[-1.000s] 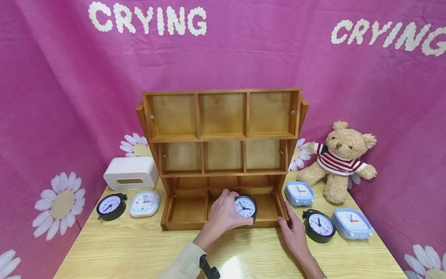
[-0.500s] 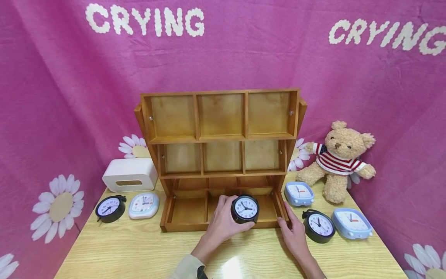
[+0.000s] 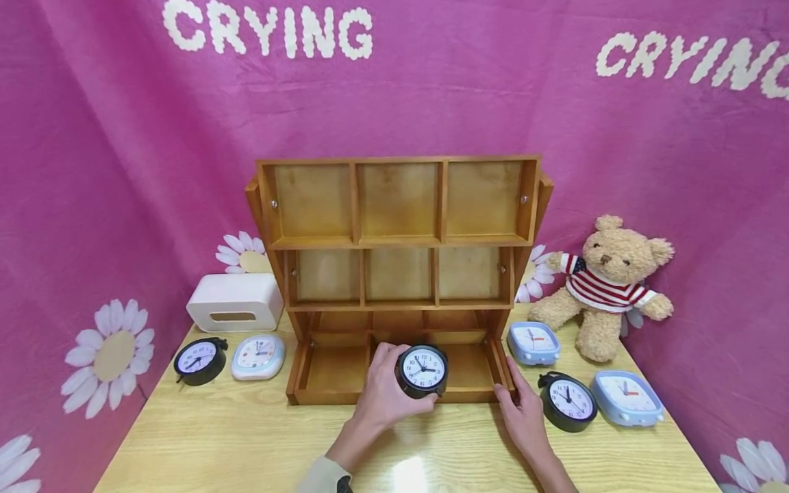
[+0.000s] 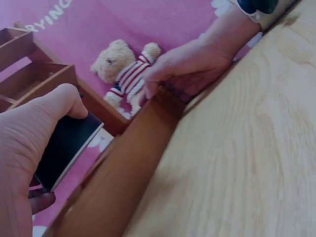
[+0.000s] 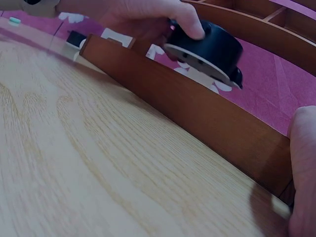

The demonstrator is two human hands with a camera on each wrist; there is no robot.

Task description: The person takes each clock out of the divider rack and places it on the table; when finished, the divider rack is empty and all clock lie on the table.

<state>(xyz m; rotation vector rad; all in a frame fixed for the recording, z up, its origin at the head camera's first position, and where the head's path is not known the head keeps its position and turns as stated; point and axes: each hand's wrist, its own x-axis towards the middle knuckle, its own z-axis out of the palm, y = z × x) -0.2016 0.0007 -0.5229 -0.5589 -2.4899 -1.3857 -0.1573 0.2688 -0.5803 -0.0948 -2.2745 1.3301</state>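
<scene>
My left hand (image 3: 383, 396) holds a round black alarm clock (image 3: 423, 370) between thumb and fingers, its white face turned up. The clock is over the bottom tier of a wooden compartment shelf (image 3: 327, 397), at the middle and right compartments. Seen from the right wrist, the clock's underside (image 5: 197, 61) is above the front board, apart from it. At the shelf's lower right front corner my right hand (image 3: 524, 421) grips the wood, thumb at the front and a finger along the outer side. The left wrist view shows this hand (image 4: 192, 69) around the corner.
On the right lie two blue clocks (image 3: 533, 342) and another black alarm clock (image 3: 568, 402), near a teddy bear (image 3: 610, 287). On the left are a black clock (image 3: 200, 361), a pale blue-and-white clock (image 3: 257, 357) and a white box (image 3: 234, 301). Pink cloth hangs behind.
My left hand has lifted the black alarm clock from the shelf's bottom tier toward me and shifted it slightly left, so more of the clock shows. My right hand stays at the shelf corner.
</scene>
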